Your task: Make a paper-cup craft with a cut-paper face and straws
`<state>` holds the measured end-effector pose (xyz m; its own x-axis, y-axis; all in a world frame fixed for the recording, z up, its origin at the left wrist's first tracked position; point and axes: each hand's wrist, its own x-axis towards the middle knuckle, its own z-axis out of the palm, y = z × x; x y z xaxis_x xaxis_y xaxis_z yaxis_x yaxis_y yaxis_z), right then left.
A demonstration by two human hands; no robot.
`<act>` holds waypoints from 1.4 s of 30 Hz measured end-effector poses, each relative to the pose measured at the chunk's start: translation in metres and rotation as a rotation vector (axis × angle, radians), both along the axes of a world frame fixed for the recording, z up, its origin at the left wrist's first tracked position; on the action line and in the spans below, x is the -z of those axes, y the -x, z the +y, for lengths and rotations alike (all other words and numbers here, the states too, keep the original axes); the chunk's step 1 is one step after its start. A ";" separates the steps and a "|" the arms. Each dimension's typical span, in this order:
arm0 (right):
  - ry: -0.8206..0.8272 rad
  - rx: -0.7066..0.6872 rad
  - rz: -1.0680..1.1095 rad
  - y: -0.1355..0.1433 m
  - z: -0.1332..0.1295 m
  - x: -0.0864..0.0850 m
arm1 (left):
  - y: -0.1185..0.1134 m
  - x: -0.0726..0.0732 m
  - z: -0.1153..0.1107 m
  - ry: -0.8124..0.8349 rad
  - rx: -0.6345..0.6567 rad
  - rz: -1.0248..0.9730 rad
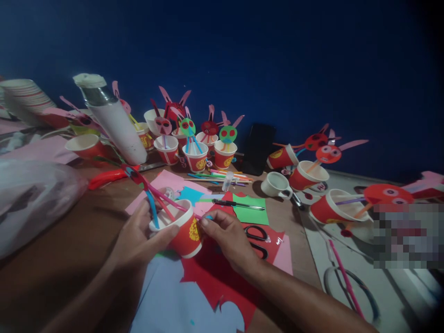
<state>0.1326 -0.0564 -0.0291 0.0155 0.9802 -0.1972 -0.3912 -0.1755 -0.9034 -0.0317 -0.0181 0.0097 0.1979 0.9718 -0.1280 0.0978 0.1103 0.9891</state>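
Note:
My left hand point(142, 236) is wrapped round a red paper cup point(185, 238) with a yellow print, its thumb along the white rim. The cup tilts, its mouth toward the upper left. A blue straw point(151, 208) and pinkish-red straws stand in it, below a small paper face point(133, 176). My right hand point(227, 238) pinches the lower end of a magenta straw point(169, 199) at the cup's right side, with a small blue bit at the fingertips. Red paper point(222, 273) and pale blue paper point(180, 300) lie underneath.
Cups with paper rabbit faces point(187, 127) stand along the back, with a white bottle point(118, 129) at left. Black scissors point(256, 240), a pen point(239, 204), a mug point(275, 185) and straws point(222, 178) lie beyond my hands. A plastic bag point(34, 203) is at left.

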 end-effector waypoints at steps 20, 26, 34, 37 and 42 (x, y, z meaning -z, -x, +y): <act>-0.095 -0.041 -0.025 -0.006 0.000 0.007 | -0.002 -0.007 0.001 0.071 -0.039 -0.023; -0.084 -0.028 -0.072 -0.006 0.002 0.007 | -0.002 -0.007 0.001 0.084 -0.043 -0.035; -0.081 -0.017 -0.073 -0.005 0.001 0.009 | 0.000 -0.003 0.004 0.046 -0.020 -0.035; -0.112 -0.031 -0.196 -0.009 0.003 0.011 | 0.003 -0.003 0.006 0.019 -0.035 -0.005; -0.156 -0.201 -0.500 -0.033 0.010 0.006 | 0.011 -0.005 0.008 -0.046 -0.085 0.098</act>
